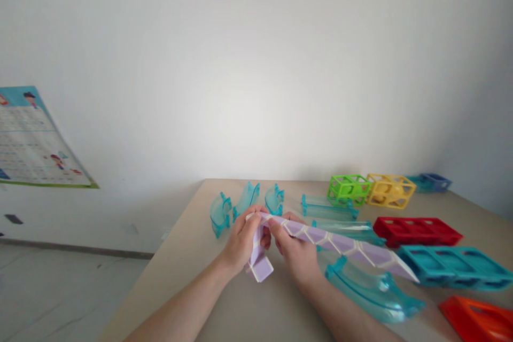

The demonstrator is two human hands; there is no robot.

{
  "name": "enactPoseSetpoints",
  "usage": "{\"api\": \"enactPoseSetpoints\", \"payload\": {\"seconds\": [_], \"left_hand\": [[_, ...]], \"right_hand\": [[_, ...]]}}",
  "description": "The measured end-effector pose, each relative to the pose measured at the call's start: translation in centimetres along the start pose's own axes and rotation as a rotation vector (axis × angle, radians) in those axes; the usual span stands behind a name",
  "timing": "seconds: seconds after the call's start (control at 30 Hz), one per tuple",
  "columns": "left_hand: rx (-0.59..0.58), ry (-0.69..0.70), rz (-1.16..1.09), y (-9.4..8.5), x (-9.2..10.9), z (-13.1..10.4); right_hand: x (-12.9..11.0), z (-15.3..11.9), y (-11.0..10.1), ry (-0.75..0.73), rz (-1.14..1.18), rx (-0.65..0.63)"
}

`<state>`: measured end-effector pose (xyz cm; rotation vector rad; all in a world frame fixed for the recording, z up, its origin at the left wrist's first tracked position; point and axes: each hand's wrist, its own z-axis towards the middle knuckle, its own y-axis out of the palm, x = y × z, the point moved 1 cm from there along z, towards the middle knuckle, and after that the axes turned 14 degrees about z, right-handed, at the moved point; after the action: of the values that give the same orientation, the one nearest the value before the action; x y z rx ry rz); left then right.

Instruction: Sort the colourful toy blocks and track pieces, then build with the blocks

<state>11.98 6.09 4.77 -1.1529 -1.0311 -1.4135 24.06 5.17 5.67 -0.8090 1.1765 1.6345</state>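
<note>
Risk: long free end of lilac strip [340, 242] could swing and knock teal frame [457, 266], as both hands grip far from tip. Strip may kink or come apart at bend if pinched unevenly. Right forearm, close to clear curved piece [364, 288], might nudge it.
Left hand [238, 240]: fingers closed round bend. Right hand [298, 254]: thumb and fingers pinching strip just beside it. Strip above desk [256, 315], short end hanging between hands.
</note>
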Motion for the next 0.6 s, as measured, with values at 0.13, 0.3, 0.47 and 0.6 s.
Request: {"api": "enactPoseSetpoints", "payload": {"seconds": [0.13, 0.3, 0.47, 0.6], "left_hand": [[0.026, 0.025, 0.038, 0.0, 0.0, -0.1], [0.079, 0.037, 0.028, 0.1, -0.3, 0.0], [0.100, 0.052, 0.024, 0.4, 0.2, -0.3], [0.077, 0.038, -0.003, 0.4, 0.5, -0.5]], "right_hand": [[0.2, 0.2, 0.0, 0.032, 0.033, -0.003], [1.1, 0.5, -0.3, 0.064, 0.040, -0.009], [1.1, 0.1, 0.3, 0.135, 0.101, 0.028], [1.1, -0.2, 0.8, 0.189, 0.231, 0.064]]}}
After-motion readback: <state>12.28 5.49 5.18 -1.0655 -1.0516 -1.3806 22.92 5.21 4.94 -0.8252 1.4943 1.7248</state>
